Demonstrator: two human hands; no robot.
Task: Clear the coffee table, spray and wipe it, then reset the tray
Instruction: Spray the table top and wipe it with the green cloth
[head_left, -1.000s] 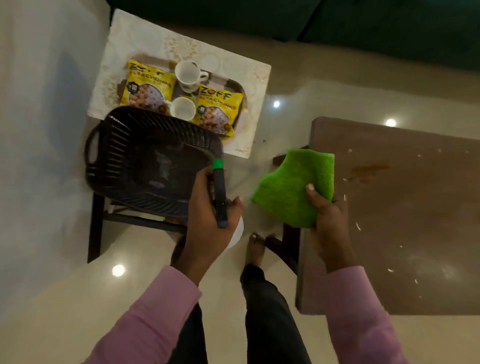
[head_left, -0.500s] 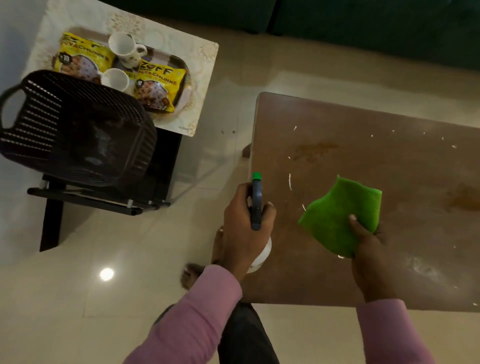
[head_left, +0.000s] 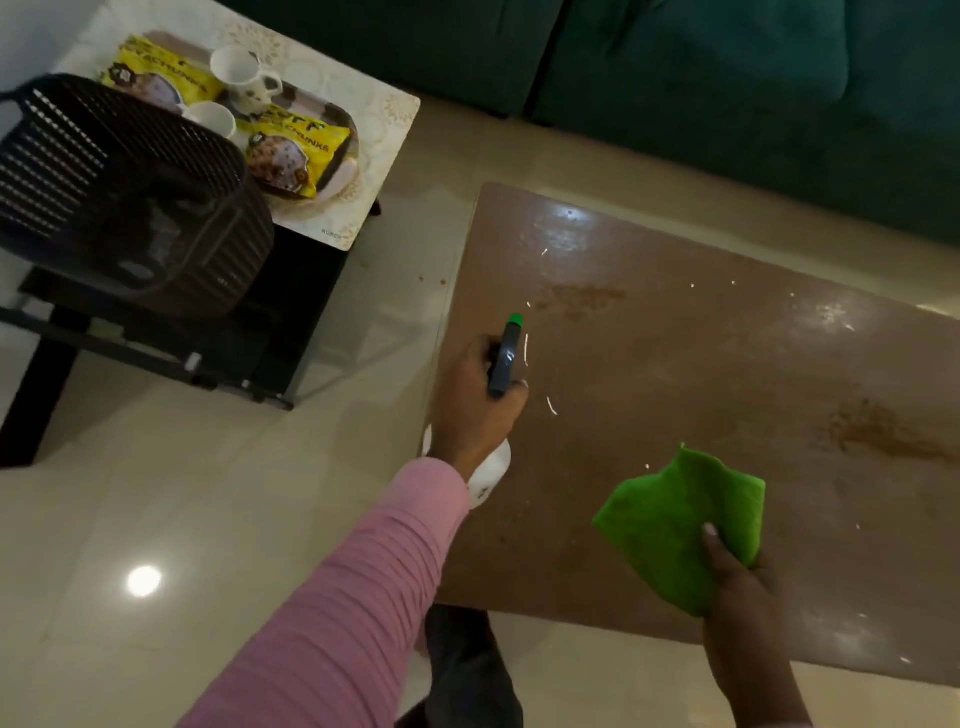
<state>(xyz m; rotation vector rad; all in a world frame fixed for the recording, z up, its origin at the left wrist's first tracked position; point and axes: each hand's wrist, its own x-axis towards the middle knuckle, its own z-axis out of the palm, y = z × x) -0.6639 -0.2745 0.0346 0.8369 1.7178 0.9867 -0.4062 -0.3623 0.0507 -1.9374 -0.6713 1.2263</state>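
The left hand (head_left: 475, 410) is wrapped around a spray bottle (head_left: 503, 364), fingers pressed together on its neck, the white body showing below the wrist. The bottle's long axis runs away from the person, its green nozzle (head_left: 514, 318) pointing forward over the near-left part of the counter (head_left: 675, 364). The right hand (head_left: 740, 582) pinches a green cloth (head_left: 675, 525), thumb on top, held over the counter's near edge; whether the cloth touches the surface I cannot tell.

The top looks cleared: only white crumbs and two brown stains remain. One stain (head_left: 579, 299) lies just ahead of the nozzle, almost in line with it. The other stain (head_left: 883, 434) sits well to the right, nearer the cloth hand. So the spraying hand is best placed for the forward stain, and the cloth would follow from the right.

The tray (head_left: 340, 171), with two cups (head_left: 241, 70) and yellow packets (head_left: 291, 150), rests on a side stand at far left, beside a dark basket (head_left: 119, 192), well apart from both hands. By my judgement, spraying is the step in hand, and wiping and resetting the tray are not yet done.
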